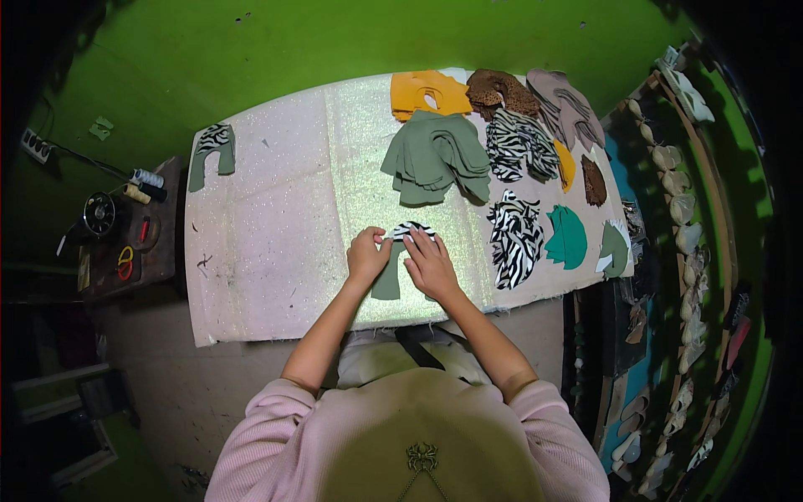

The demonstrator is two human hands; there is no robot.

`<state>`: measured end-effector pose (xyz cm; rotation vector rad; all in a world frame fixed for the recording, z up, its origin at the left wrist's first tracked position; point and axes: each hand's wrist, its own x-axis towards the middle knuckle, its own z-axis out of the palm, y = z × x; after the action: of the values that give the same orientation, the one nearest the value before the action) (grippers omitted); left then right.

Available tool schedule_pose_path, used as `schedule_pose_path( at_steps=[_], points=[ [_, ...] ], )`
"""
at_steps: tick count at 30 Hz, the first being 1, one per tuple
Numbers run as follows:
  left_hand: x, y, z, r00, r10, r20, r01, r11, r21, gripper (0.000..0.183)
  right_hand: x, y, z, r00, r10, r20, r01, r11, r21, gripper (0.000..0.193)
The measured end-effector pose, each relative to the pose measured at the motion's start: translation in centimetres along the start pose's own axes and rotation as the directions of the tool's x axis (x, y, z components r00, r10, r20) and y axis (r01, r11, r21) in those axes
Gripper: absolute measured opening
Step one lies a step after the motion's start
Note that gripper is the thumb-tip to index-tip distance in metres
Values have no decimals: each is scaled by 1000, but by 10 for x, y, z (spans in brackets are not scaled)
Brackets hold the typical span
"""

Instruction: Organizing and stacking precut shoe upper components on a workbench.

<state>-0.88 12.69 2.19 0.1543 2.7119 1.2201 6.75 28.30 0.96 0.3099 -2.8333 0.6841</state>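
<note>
A wide worktop (pixel 276 243) covered in pale, glittery sheeting fills the middle of the view, seen from above against a bright green wall. Along its far right side lie heaps of cut fabric shapes: a large olive-green stack (pixel 437 157), zebra-striped stacks (pixel 517 144), an orange piece (pixel 428 92), a brown furry piece (pixel 500 90), mauve pieces (pixel 569 109) and teal pieces (pixel 569 238). At the far left corner sits one finished pairing (pixel 212 152) of olive and zebra fabric, well apart from the rest. Near the front edge, between both hands, lies an olive-green cut piece (pixel 389 280) with a small zebra-striped piece (pixel 410 228) on its top. The left hand (pixel 366 255) pinches the left edge of this pair, its grip closed on the fabric. The right hand (pixel 431 266) lies with fingers spread flat, pressing down on the right side, its grip open.
</note>
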Motion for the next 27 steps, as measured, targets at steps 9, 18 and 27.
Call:
schedule_pose_path(
  at_steps=[9,18,27],
  points=[
    [8,1,-6,992,-52,114,51,999,14,28,3,-6,-15,992,-1,-128,-17,990,-140,43],
    [7,5,-7,990,-68,122,67,998,11,23,3,16,-24,886,421,-195,-413,907,83,43],
    [9,-10,3,998,14,62,-13,1000,-10,21,7,19,-18,824,564,-50,-530,799,283,35]
  ],
)
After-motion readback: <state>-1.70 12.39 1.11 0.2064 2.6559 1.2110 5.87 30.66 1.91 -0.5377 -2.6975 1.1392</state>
